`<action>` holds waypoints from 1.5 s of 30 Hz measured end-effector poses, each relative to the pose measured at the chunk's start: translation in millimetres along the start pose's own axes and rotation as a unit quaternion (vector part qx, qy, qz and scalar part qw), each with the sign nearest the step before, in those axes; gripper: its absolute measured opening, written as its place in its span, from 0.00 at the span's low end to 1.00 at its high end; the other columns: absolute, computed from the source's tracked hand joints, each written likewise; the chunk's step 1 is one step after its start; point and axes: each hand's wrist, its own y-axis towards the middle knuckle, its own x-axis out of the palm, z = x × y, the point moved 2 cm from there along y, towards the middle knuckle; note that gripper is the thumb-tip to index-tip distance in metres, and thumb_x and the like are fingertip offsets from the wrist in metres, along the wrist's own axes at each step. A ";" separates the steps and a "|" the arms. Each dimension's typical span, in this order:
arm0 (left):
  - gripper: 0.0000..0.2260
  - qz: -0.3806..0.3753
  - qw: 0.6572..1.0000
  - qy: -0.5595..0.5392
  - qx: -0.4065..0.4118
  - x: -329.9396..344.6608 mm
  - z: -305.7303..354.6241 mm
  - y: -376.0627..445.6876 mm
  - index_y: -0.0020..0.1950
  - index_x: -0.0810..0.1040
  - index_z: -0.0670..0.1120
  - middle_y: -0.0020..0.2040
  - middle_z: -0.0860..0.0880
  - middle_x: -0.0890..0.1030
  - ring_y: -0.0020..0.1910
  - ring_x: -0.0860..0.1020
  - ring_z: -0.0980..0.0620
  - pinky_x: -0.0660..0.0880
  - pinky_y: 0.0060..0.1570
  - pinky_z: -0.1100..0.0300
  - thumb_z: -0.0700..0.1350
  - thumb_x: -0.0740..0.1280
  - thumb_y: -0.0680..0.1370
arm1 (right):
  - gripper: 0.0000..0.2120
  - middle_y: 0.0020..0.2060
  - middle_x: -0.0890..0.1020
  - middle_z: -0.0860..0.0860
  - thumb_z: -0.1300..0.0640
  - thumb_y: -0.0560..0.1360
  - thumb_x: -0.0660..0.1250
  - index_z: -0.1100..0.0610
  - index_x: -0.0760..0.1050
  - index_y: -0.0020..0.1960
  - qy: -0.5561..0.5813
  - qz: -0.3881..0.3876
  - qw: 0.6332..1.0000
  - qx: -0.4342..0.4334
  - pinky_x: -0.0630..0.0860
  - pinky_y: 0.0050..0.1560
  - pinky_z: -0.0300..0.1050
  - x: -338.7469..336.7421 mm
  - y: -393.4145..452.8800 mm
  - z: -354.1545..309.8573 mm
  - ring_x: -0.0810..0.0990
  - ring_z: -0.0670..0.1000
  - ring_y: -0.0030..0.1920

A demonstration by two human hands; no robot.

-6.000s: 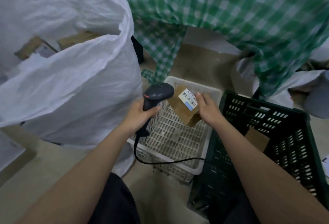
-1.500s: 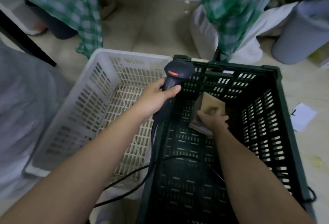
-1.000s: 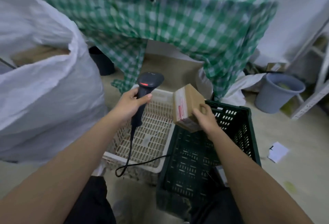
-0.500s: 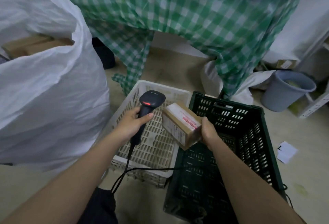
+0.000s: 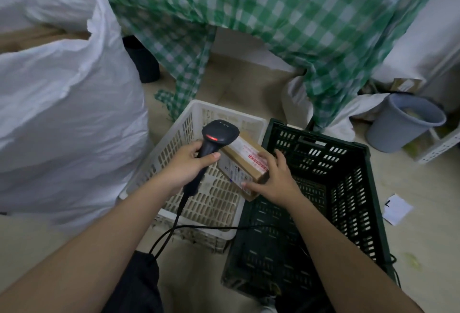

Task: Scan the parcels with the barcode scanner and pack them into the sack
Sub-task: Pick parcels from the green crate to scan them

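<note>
Holding one scanner [image 5: 219, 136] | one parcel [image 5: 242, 163] | two crates: white [image 5: 224, 234], green [image 5: 373, 188]

Both forearms bare, extending forward from the lower edge of the view and converging toward centre. Left hand [image 5: 189, 165]: fingers curled round the handle of the barcode scanner [image 5: 214, 143], thumb lying across its front, wrist roughly straight, scanner head raised above the knuckles. Right hand [image 5: 276, 180]: palm down, fingers spread and bent over the near end of the parcel [image 5: 245, 163], thumb hooked under its lower edge. Hands close together, not touching.
</note>
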 end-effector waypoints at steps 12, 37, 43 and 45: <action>0.11 0.010 1.000 0.013 0.010 -29.7 5.5 -16.5 0.59 0.78 0.48 0.49 0.50 0.82 0.48 0.78 0.52 0.73 0.49 0.59 0.43 0.69 0.77 | 0.42 0.63 0.73 0.52 0.44 0.65 0.78 0.49 0.60 0.71 0.285 0.107 0.950 0.069 0.76 0.57 0.50 -41.9 0.7 -28.3 0.77 0.53 0.58; 0.08 -0.086 0.993 0.075 -0.002 -67.6 -19.7 -31.7 0.58 0.74 0.53 0.54 0.49 0.81 0.51 0.79 0.55 0.74 0.46 0.71 0.47 0.65 0.79 | 0.29 0.56 0.81 0.50 0.41 0.72 0.70 0.54 0.74 0.68 0.238 -0.065 0.967 0.063 0.72 0.56 0.44 -28.7 32.1 -56.0 0.80 0.50 0.51; 0.13 -0.106 0.990 0.095 0.008 -65.3 -17.9 -31.6 0.60 0.73 0.58 0.50 0.59 0.83 0.49 0.80 0.61 0.72 0.50 0.67 0.53 0.68 0.76 | 0.34 0.65 0.76 0.52 0.40 0.71 0.71 0.56 0.70 0.72 0.241 -0.056 0.966 0.070 0.69 0.58 0.42 -25.8 32.3 -59.7 0.78 0.52 0.59; 0.14 -0.104 0.989 0.102 0.009 -64.3 -18.6 -31.6 0.60 0.74 0.58 0.53 0.50 0.82 0.51 0.80 0.56 0.72 0.53 0.63 0.53 0.69 0.75 | 0.36 0.66 0.76 0.53 0.39 0.71 0.71 0.55 0.69 0.72 0.244 -0.047 0.966 0.067 0.70 0.61 0.44 -25.1 33.4 -59.3 0.77 0.53 0.61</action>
